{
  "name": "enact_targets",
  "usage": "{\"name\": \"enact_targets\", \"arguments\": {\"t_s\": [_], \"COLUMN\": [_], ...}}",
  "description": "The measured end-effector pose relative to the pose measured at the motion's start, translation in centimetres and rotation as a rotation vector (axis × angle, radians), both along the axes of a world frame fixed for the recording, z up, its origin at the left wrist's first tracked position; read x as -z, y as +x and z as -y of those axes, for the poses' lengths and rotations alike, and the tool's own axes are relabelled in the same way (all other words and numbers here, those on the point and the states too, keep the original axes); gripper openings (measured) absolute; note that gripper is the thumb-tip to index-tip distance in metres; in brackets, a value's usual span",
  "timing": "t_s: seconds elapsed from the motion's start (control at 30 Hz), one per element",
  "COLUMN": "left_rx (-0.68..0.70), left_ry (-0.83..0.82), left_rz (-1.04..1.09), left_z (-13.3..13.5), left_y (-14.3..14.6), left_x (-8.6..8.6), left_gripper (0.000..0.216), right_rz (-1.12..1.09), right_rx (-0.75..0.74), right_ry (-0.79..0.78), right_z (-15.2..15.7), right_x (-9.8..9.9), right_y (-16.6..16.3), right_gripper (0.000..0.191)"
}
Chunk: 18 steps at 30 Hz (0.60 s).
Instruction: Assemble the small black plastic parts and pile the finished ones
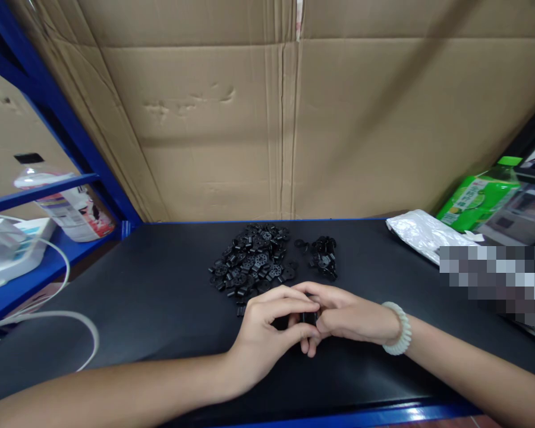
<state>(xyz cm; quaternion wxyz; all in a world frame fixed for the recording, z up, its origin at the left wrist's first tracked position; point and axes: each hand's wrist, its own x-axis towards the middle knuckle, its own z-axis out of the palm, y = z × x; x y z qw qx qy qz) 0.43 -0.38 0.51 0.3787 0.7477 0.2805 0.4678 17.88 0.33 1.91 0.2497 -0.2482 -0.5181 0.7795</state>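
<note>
Workpiece (309,317): small black part, held between both hands near the front of the black tabletop (160,297); its far side is hidden by fingers.
Left hand (265,321): closed in a pinch, thumb below and fingers above, gripping the workpiece.
Right hand (350,312): curled around the opposite side of the workpiece, thumb against it, some fingers bent beneath; a pale coiled band (397,328) encircles the wrist.
Handling: probably light, stiff plastic; the smooth faces may slip, and any thin edges could crack under hard squeezing.
Hold point: opposite edges, between thumb and fingertips, with modest pressure.
Large pile (256,261): loose black parts beyond the left hand, several showing round perforated faces.
Small pile (325,258): black pieces to the right of the large pile, apart from it; exact shapes unclear.
Labelled bottle (66,199): dark-capped, tilted, on the blue shelf (109,235) at left; contents cannot be told.
Green bottle (481,193): green-capped, leaning at right; contents hidden by its label.
Silver pouch (421,232): lies near the green bottle; contents not visible.
</note>
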Motion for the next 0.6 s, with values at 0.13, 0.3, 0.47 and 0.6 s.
{"name": "enact_targets", "arguments": {"t_s": [0.13, 0.3, 0.47, 0.6], "left_rx": [-0.003, 0.020, 0.064, 0.057], "left_ry": [-0.008, -0.058, -0.090, -0.054], "left_rz": [-0.007, -0.043, -0.066, -0.061], "left_z": [0.0, 0.2, 0.4, 0.5], "left_y": [0.1, 0.2, 0.3, 0.5], "left_x": [-0.1, 0.1, 0.1, 0.1], "left_gripper": [0.028, 0.022, 0.021, 0.021], "right_rz": [-0.002, 0.120, 0.275, 0.296], "right_rx": [-0.024, -0.035, -0.056, -0.019], "right_ry": [0.005, 0.138, 0.278, 0.296], "right_z": [0.0, 0.2, 0.5, 0.8], "right_x": [0.1, 0.2, -0.7, -1.2], "right_y": [-0.1, -0.1, -0.1, -0.2], "right_gripper": [0.045, 0.037, 0.031, 0.030]}}
